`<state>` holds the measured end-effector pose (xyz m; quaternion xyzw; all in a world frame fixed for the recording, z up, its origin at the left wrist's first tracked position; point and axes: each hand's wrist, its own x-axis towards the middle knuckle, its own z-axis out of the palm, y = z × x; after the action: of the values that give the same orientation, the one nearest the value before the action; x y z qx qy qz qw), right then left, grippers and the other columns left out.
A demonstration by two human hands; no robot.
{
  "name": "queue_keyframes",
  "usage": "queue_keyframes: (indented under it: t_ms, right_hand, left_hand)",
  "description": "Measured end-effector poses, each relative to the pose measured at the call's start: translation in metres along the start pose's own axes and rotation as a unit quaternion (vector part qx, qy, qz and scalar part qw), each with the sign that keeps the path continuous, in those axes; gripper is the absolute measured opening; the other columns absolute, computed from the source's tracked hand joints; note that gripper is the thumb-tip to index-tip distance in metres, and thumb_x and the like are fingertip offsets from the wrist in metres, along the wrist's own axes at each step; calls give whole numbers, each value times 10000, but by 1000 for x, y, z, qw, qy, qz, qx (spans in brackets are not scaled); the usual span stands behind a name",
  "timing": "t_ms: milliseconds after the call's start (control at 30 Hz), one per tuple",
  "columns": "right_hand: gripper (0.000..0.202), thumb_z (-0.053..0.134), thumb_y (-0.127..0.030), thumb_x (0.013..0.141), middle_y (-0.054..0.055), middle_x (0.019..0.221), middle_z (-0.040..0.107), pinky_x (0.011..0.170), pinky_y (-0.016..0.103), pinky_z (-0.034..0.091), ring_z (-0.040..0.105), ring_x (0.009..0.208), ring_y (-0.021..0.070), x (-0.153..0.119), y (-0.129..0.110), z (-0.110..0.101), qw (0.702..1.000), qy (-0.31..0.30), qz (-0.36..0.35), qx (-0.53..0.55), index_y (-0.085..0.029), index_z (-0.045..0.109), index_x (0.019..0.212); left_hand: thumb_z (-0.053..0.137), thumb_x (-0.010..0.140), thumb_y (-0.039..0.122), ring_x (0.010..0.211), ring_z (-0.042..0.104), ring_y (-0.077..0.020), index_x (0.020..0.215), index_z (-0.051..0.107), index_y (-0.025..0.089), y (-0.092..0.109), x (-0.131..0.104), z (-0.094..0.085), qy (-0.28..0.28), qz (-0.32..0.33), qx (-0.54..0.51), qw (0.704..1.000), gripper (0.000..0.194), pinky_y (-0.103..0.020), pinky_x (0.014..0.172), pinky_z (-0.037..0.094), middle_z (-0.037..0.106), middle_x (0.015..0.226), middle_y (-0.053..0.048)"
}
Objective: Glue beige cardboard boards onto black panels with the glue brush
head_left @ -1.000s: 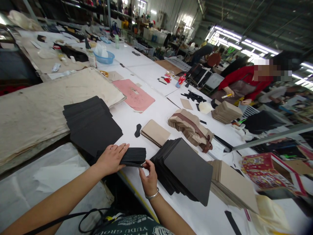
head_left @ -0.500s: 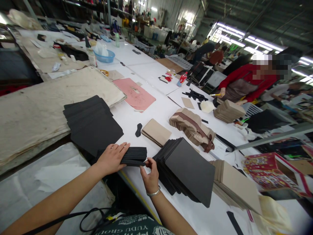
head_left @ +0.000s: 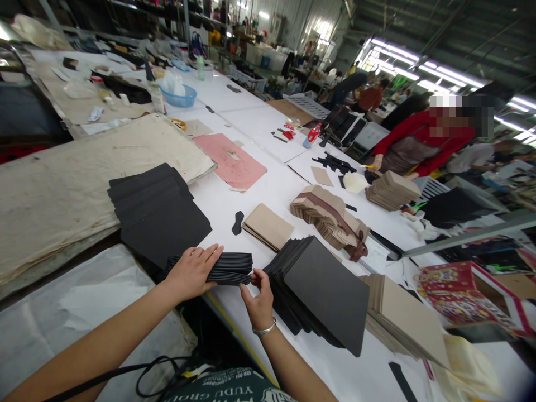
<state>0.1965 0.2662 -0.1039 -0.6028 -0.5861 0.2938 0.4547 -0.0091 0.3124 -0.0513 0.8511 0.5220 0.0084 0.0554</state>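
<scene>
A bundle of black layered strips (head_left: 232, 267) lies at the near table edge. My left hand (head_left: 192, 272) is wrapped over its left part, fingers together. At its right end, my right hand (head_left: 258, 298) pinches the lower layers between thumb and fingers. Behind my left hand, flat black sheets (head_left: 161, 215) are fanned out. Just right of my right hand stands a tall stack of black sheets (head_left: 326, 290). A small black piece (head_left: 238, 222) and some beige sheets (head_left: 268, 226) lie beyond the bundle.
Beige stacks (head_left: 412, 321) stand at the right, another tied with a brown strip (head_left: 330, 207). A pink sheet (head_left: 230, 159) lies farther back. Padded cloth (head_left: 96, 178) covers the left side. Across the table, a person in red sleeves (head_left: 402, 134) handles a beige stack (head_left: 391, 190).
My hands hold nearly the same pose on the bundle. Across the table, the person's hand and the yellow tool have shifted slightly.
</scene>
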Motion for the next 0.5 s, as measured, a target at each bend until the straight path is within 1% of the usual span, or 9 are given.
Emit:
queue_keyframes:
  t_ms: [67, 200, 267, 333, 433, 500]
  right_hand:
    - [396, 609, -223, 730, 46, 950, 560, 786, 319, 473, 544, 857, 158, 1, 0, 0, 1000, -8, -9, -2, -191, 466, 1098]
    - [256, 606, -229, 724, 31, 907, 538, 731, 312, 476, 524, 813, 153, 2, -2, -2, 1000, -1, -27, -16, -196, 499, 954]
    - [242, 609, -221, 714, 33, 919, 535, 728, 312, 476, 521, 828, 158, 2, -3, -3, 999, -6, -35, -16, -199, 499, 928]
    - [280, 616, -218, 706, 34, 926, 544, 750, 323, 480, 529, 835, 161, 3, -3, -3, 999, -13, -30, -10, -201, 493, 958]
    - [424, 629, -218, 703, 43, 957, 552, 790, 340, 481, 543, 853, 164, 5, -2, -2, 1000, -11, -14, -3, -201, 453, 1088]
    - [485, 625, -214, 710, 54, 1003, 543, 805, 342, 479, 539, 892, 171, 6, -1, -1, 1000, -17, -24, -6, -205, 427, 1153]
  left_hand:
    - [569, 716, 456, 1104, 416, -285, 1391, 237, 182, 0, 0, -1, 3, 2, 6, 1000, 800, -381, 965, 234, 336, 1409, -107]
    - [564, 720, 459, 1091, 422, -273, 1388, 247, 169, 0, -1, -2, 7, 4, 19, 1000, 794, -379, 961, 238, 348, 1404, -105]
    - [570, 715, 463, 1088, 425, -270, 1386, 252, 171, 0, -1, -2, 9, 6, 21, 1000, 799, -374, 957, 244, 352, 1403, -103]
    - [576, 708, 465, 1086, 426, -270, 1385, 257, 167, -1, 0, -2, 13, 8, 21, 1000, 805, -373, 951, 253, 356, 1400, -104]
    - [578, 707, 461, 1084, 424, -271, 1382, 263, 152, -1, 0, -1, 18, 10, 19, 1000, 807, -376, 946, 260, 364, 1395, -105]
    - [578, 708, 459, 1081, 424, -271, 1381, 266, 148, -1, 0, -1, 20, 10, 19, 1000, 804, -378, 946, 260, 367, 1393, -104]
